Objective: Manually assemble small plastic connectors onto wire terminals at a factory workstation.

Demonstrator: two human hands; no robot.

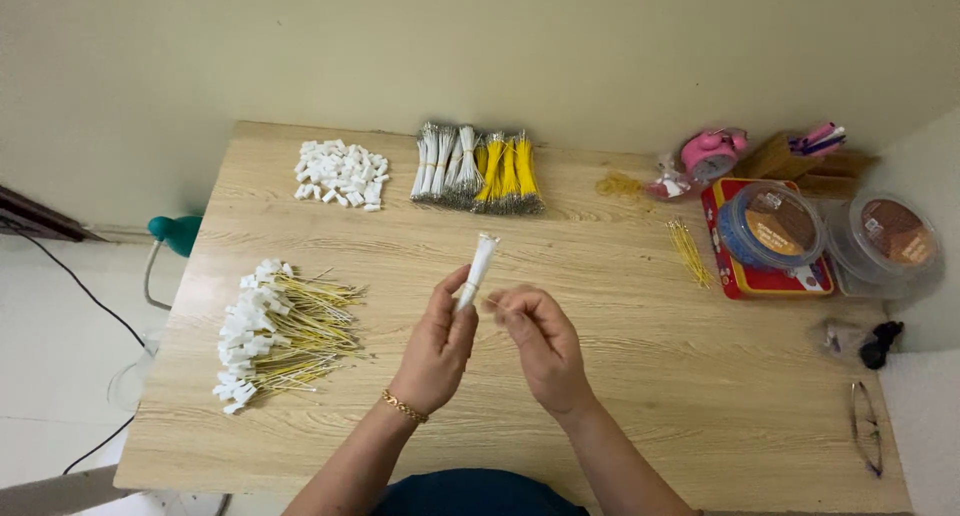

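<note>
My left hand (440,344) holds a thin bundle of white wires (477,266) upright over the middle of the wooden table (640,376). A gold bracelet sits on that wrist. My right hand (540,341) is right beside it, fingertips pinched near the bundle's lower end, seemingly on a single fine wire. To the left lies a pile of yellow wires with white connectors (280,334). At the back are loose white connectors (342,174) and bundles of white wires (445,166) and yellow wires (508,171).
On the right are a few loose yellow wires (690,251), a red tin (760,281) with a round plastic container (772,226) on it, another clear container (890,241), a pink alarm clock (712,152) and eyeglasses (866,426). A wall runs behind the table.
</note>
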